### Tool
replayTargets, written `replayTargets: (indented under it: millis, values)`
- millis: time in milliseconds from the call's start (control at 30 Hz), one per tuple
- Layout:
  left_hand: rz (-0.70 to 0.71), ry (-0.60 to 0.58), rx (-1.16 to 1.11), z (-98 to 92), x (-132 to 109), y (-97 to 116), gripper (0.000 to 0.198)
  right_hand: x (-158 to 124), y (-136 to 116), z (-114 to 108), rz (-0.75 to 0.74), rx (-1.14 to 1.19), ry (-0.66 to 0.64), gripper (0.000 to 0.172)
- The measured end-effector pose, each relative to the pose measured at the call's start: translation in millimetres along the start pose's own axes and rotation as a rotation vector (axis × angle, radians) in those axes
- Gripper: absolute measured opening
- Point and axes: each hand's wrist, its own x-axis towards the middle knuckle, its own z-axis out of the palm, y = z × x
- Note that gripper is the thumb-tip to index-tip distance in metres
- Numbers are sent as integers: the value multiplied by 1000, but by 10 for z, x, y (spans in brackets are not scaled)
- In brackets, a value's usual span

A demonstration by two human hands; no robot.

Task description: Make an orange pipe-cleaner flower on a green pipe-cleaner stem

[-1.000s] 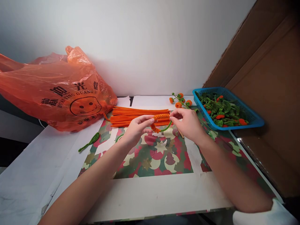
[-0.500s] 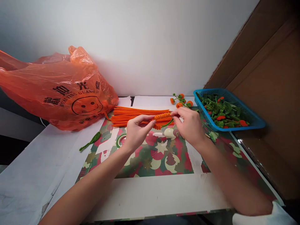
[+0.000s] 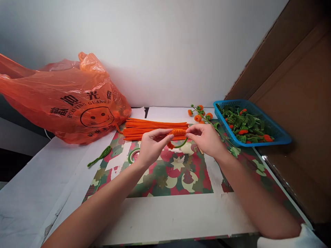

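A coiled orange pipe cleaner (image 3: 179, 132) is stretched level between my two hands, with a curved green stem (image 3: 181, 144) hanging in a loop below it. My left hand (image 3: 155, 143) pinches the coil's left end between thumb and fingers. At the coil's right end, my right hand (image 3: 205, 137) pinches with thumb and forefinger, where the green stem meets it. Just behind the hands lies a bundle of straight orange pipe cleaners (image 3: 144, 127). A roll of green tape (image 3: 131, 156) rests beside my left wrist.
An orange plastic bag (image 3: 95, 103) stands at the back left, with a twisted green piece (image 3: 99, 157) in front of it. Orange flowers on green stems (image 3: 200, 115) lie at the back, beside a blue basket (image 3: 280, 139) holding green leaves. Cardboard (image 3: 297, 86) rises at the right.
My right hand has moved slightly left and down, closer to my left hand. The coil looks shorter and more level, and the green stem bows lower beneath it.
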Motion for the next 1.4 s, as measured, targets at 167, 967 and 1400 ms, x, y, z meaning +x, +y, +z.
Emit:
replayTargets:
  millis: [167, 967, 1400]
  values:
    - [-47, 3, -42, 3, -9, 49, 25, 12, 3, 10, 91, 143, -102, 8]
    - [-143, 165, -391, 63, 42, -229, 38, -102, 31, 408, 48, 484, 327, 26]
    - [-81, 136, -298, 42, 54, -197, 37, -58, 40, 400, 244, 783, 102, 35]
